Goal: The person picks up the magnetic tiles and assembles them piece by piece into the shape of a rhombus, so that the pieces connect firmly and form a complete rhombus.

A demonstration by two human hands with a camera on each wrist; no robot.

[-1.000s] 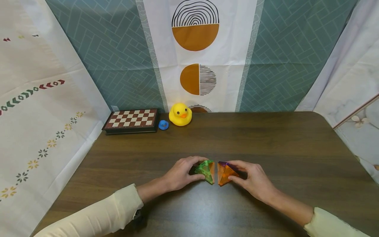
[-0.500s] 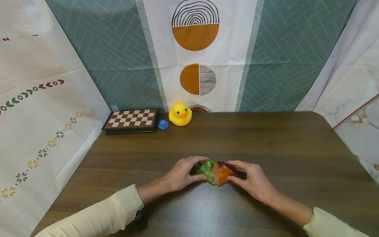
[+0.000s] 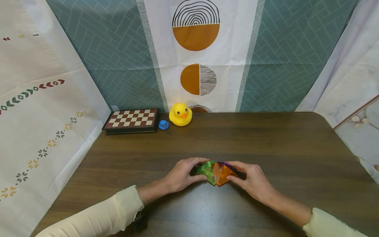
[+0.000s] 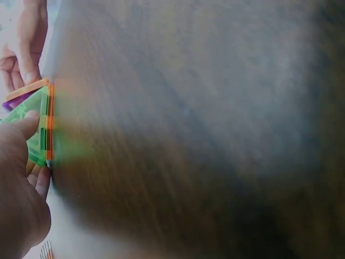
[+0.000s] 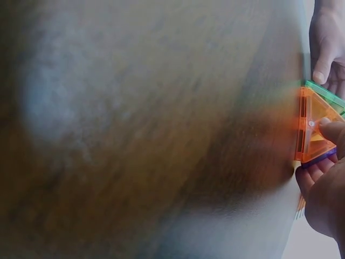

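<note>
Near the middle of the wooden table (image 3: 266, 141), two small pyramids of see-through magnetic tiles meet side against side. My left hand (image 3: 184, 174) holds the one with green tiles (image 3: 205, 172) between thumb and fingers. On the other side, my right hand (image 3: 255, 179) grips the one with orange tiles (image 3: 226, 175) and a purple tile (image 3: 222, 163) at its back. In the left wrist view the left thumb presses the green face (image 4: 34, 127), with an orange edge (image 4: 50, 124) along the base. The right wrist view has the right thumb on the orange face (image 5: 315, 137).
At the back left lies a chessboard box (image 3: 130, 120). Beside it stand a little blue duck (image 3: 164, 124) and a bigger yellow rubber duck (image 3: 180, 114). Patterned cloths (image 3: 124, 49) hang behind the table and at both sides.
The two tile pyramids were a small gap apart one second ago; both hands brought them together, and they now meet. Over the last half second they have hardly moved.
</note>
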